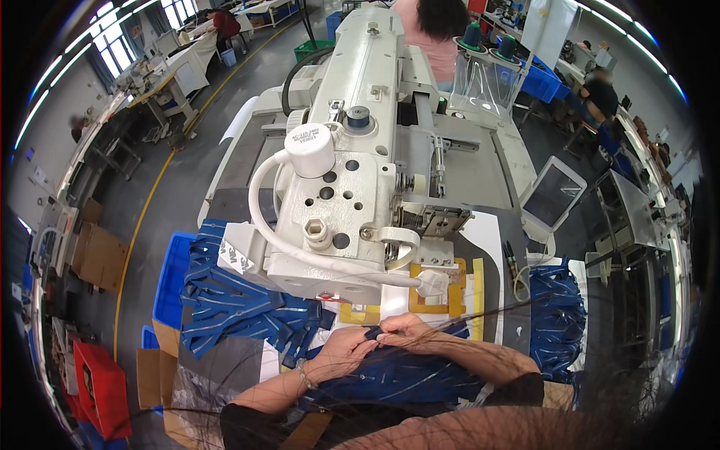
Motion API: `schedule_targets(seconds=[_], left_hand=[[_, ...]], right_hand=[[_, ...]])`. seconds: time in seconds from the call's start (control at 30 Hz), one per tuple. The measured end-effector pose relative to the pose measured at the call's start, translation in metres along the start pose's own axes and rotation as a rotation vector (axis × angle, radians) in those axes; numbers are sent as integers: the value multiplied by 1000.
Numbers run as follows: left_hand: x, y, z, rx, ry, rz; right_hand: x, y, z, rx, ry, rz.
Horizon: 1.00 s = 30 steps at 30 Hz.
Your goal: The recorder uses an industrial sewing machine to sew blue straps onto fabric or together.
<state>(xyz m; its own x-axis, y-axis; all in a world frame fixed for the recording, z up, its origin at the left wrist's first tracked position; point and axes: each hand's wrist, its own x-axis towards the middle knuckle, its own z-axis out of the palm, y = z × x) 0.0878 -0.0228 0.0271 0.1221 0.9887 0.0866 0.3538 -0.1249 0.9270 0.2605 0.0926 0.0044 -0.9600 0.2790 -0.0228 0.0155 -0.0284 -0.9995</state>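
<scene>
Ok, blue cloth (372, 332) btwn L/R fingers (391, 324).

Well to the left of the left grip (346, 352) sits a red crate (105, 390); farther out, I see a cardboard box (97, 259) near the yellow floor line (133, 247). Far beyond the right grip (406, 331) are a person in pink (426, 37) and a green basket (310, 50).
</scene>
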Motion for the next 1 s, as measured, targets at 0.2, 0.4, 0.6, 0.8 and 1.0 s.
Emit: schedule_targets(seconds=[0.2, 0.4, 0.6, 0.8, 1.0], left_hand=[[-1, -5, -1, 32, -40, -43], [-2, -8, -4, 90, -7, -3], [0, -6, -4, 96, 12, 27], [6, -3, -11, 229, 0, 81], [0, -4, -17, 572, -95, 172]], right_hand=[[-2, 8, -1, -50, -11, -15], [-1, 0, 0, -124, 8, -39], [-1, -3, -2, -174, -4, -60], [-2, -5, 1, -205, 119, 25], [1, 0, -3, -51, 26, 151]])
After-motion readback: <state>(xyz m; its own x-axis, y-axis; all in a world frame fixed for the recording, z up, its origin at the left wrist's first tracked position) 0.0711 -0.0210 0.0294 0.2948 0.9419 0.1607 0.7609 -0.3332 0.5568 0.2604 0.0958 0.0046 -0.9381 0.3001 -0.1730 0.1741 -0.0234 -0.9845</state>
